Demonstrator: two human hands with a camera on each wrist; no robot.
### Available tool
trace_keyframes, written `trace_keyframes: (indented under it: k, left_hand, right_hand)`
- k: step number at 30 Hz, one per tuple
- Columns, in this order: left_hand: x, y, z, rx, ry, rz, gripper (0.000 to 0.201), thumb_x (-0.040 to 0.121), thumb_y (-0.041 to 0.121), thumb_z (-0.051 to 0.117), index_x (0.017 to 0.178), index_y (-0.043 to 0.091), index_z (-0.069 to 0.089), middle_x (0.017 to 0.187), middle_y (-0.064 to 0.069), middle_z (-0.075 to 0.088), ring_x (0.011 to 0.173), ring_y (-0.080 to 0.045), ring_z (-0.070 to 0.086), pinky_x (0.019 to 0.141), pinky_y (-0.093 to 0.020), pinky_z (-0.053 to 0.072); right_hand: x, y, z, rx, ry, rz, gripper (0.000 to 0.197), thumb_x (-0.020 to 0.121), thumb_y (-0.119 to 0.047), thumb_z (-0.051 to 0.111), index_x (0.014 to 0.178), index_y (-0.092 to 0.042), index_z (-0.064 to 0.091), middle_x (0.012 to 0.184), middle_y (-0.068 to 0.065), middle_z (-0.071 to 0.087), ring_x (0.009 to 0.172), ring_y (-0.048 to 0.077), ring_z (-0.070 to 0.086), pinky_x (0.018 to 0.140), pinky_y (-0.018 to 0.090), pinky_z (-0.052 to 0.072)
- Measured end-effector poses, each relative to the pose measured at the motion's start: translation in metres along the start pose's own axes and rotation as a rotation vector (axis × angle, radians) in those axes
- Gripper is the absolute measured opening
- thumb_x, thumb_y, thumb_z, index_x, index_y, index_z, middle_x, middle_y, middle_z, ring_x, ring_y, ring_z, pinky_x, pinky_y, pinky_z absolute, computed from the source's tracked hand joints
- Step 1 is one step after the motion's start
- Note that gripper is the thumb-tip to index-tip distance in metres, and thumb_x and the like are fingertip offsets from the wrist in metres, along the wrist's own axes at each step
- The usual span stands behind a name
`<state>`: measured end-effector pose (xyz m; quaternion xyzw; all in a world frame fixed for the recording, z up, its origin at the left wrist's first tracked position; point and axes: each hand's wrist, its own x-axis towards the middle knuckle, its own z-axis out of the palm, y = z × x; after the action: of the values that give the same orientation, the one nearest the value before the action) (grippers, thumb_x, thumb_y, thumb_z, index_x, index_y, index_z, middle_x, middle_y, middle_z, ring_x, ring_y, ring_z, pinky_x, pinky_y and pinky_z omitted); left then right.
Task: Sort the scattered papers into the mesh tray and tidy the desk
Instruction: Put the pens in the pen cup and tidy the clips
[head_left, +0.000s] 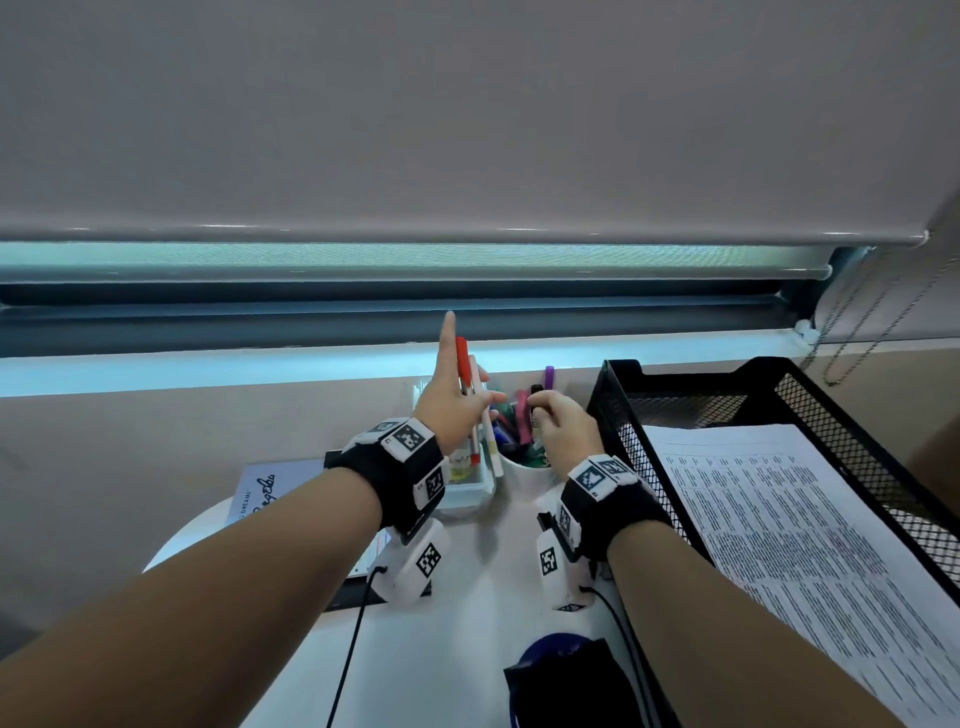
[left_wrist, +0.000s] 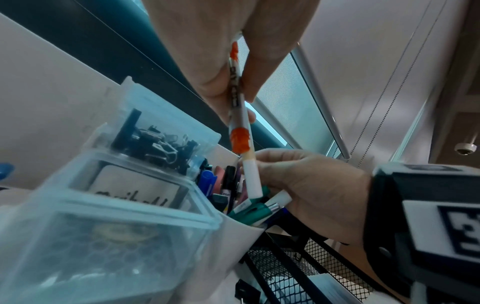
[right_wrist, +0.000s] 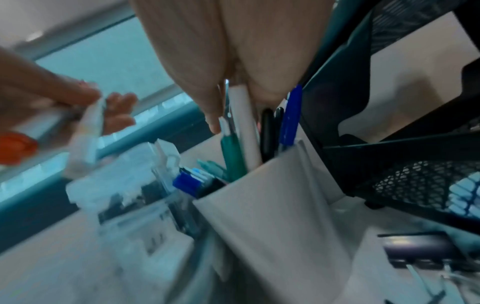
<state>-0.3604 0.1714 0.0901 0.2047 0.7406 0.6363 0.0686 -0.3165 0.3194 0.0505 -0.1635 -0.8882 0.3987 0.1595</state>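
Observation:
The black mesh tray (head_left: 831, 410) stands at the right with printed papers (head_left: 779, 519) lying in it. My left hand (head_left: 470, 395) grips a red-capped pen (head_left: 462, 364) and a white pen (head_left: 493, 447), index finger pointing up, just above the white pen cup (head_left: 524, 475). The left wrist view shows the white pen (left_wrist: 239, 115) with orange bands between thumb and fingers. My right hand (head_left: 540, 410) is over the cup, pinching a white marker (right_wrist: 244, 123) that stands among several pens in the cup (right_wrist: 272, 205).
A clear plastic organizer (head_left: 467, 483) with binder clips sits left of the cup. A lettered card (head_left: 265, 493) lies at the left, and a black object (head_left: 571, 686) at the near edge. A binder clip (right_wrist: 420, 253) lies by the tray (right_wrist: 415, 185). Blind cords (head_left: 857, 322) hang far right.

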Motion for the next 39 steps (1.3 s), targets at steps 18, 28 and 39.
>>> trace_keyframes:
  k: [18,28,39]
  left_hand:
    - [0.038,-0.017,0.066,0.065,0.151,0.043,0.039,0.09,-0.005,0.045,0.119,0.019,0.035,0.083,0.0,0.048,0.078,-0.018,0.064,0.071,-0.032,0.051]
    - [0.038,-0.028,0.076,0.21,0.039,0.124,0.016,0.096,0.009,0.042,0.105,0.022,0.037,0.095,-0.018,0.063,0.051,-0.011,0.046,0.041,-0.017,0.038]
    - [0.041,-0.034,0.079,0.339,-0.069,0.126,0.014,0.099,0.012,0.034,0.111,0.01,0.04,0.069,0.005,0.038,0.054,-0.01,0.038,0.047,-0.012,0.033]
  right_hand:
    - [-0.065,0.034,0.018,0.461,0.297,0.402,0.044,0.093,0.006,0.034,0.134,-0.006,0.04,0.131,0.011,0.05,0.116,0.02,0.051,0.091,0.022,0.036]
    - [-0.055,0.047,0.027,0.492,0.068,0.378,0.043,0.084,0.003,0.052,0.114,-0.027,0.045,0.106,-0.003,0.057,0.102,0.02,0.059,0.091,0.037,0.049]
    - [-0.048,0.053,0.012,0.491,0.055,0.354,0.036,0.088,0.0,0.054,0.122,-0.013,0.049,0.102,0.002,0.056,0.09,0.014,0.054,0.064,0.01,0.041]
